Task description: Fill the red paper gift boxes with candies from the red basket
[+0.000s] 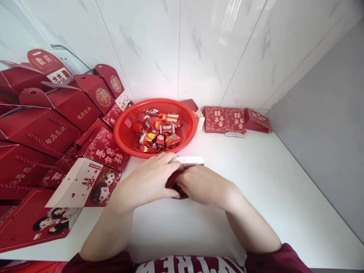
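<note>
My left hand [148, 180] is wrapped round the left side of a small red gift box, its thumb on the near side. The box's pale flap [192, 162] sticks up behind my fingers. My right hand [203, 184] bends down into the opening of the box with its fingers curled; their tips, and anything between them, are hidden. Just beyond my hands stands a red plastic basket [119, 142] holding several wrapped candies [160, 131].
Many red gift boxes [85, 96], some with rope handles, crowd the left side. Flat-lying red boxes [224, 119] rest along the tiled wall [210, 49], and another box [195, 112] stands behind the basket. A grey panel [327, 113] bounds the white table [273, 204] at right.
</note>
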A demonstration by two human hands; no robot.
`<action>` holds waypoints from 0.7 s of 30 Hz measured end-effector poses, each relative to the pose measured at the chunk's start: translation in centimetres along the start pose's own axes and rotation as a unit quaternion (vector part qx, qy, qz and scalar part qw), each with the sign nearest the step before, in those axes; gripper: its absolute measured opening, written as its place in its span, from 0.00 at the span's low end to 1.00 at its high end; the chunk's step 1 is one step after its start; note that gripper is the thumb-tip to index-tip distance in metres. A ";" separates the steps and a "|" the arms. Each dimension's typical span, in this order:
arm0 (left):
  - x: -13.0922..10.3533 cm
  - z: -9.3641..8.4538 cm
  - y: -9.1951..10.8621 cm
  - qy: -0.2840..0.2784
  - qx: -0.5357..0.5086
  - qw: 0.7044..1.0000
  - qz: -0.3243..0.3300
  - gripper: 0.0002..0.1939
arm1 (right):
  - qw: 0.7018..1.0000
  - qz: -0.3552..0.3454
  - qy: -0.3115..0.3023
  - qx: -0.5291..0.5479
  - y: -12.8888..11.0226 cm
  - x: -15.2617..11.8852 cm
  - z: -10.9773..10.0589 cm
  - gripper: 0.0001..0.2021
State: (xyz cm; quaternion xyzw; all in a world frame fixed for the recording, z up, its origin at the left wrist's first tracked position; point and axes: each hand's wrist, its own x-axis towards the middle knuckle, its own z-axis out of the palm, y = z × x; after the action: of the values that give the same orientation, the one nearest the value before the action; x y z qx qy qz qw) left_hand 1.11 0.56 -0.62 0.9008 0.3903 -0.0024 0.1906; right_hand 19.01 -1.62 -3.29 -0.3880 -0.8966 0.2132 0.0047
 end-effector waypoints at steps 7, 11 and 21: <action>0.0 -0.8 -0.7 0.021 -0.100 0.995 -0.016 0.27 | 0.980 -0.033 0.163 0.113 1.6 -2.7 -2.8 0.12; -0.1 -1.2 -1.3 0.010 -0.122 0.992 -0.029 0.48 | 0.939 -0.007 0.302 0.162 3.4 -5.2 -3.8 0.21; 0.4 -0.5 -0.5 0.005 -0.102 0.994 0.046 0.31 | 0.978 0.047 0.083 0.185 3.3 -4.7 -1.9 0.47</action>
State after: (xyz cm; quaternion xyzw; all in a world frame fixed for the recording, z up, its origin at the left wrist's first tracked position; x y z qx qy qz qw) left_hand 0.94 1.33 -0.42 0.8934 0.3478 0.0506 0.2798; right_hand 24.89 -2.19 -2.10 -0.4387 -0.8187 0.3427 0.1407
